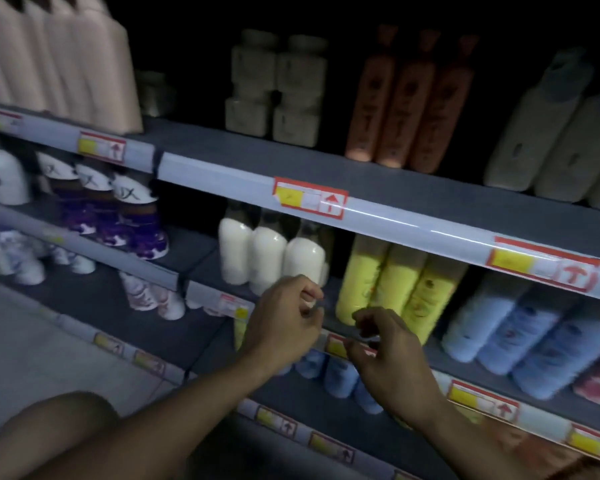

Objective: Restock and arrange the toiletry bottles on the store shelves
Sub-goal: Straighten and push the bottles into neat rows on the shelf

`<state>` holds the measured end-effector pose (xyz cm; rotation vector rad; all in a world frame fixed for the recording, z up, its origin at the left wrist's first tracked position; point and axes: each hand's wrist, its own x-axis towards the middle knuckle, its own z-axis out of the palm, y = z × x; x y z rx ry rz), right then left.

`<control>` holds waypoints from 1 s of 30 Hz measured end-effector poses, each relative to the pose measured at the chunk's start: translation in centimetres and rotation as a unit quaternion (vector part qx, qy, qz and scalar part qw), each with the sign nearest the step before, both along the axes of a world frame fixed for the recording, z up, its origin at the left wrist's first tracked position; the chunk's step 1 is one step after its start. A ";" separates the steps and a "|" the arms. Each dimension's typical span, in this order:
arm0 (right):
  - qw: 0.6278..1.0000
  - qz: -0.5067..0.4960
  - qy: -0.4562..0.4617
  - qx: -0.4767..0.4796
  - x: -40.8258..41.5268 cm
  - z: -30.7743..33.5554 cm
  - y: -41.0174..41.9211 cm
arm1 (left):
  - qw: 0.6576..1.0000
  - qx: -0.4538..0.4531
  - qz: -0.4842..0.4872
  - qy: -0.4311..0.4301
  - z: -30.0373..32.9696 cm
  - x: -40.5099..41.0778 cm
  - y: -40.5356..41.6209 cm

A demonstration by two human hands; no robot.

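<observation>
The scene is showing up dim, with the back of the dark grey metal shelves point(222, 143) sinking into near black. A thin streak of glare is running along the glossy pale plastic price rail point(413, 220). The white bottles point(267, 258) and yellow bottles point(399, 282) are catching the most light. Motion blur is smearing everything, labels included, so no print is reading clearly. Straight shelf edges are bending and tilting toward the frame's sides, as a wide lens gives.
</observation>
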<state>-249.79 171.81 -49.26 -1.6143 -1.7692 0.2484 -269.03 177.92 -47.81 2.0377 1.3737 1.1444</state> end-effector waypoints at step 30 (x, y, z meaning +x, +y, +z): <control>0.985 -0.138 -0.027 0.105 -15.8 4.1 14.4 | 0.974 -0.125 -0.103 -0.157 -1.0 -15.9 18.4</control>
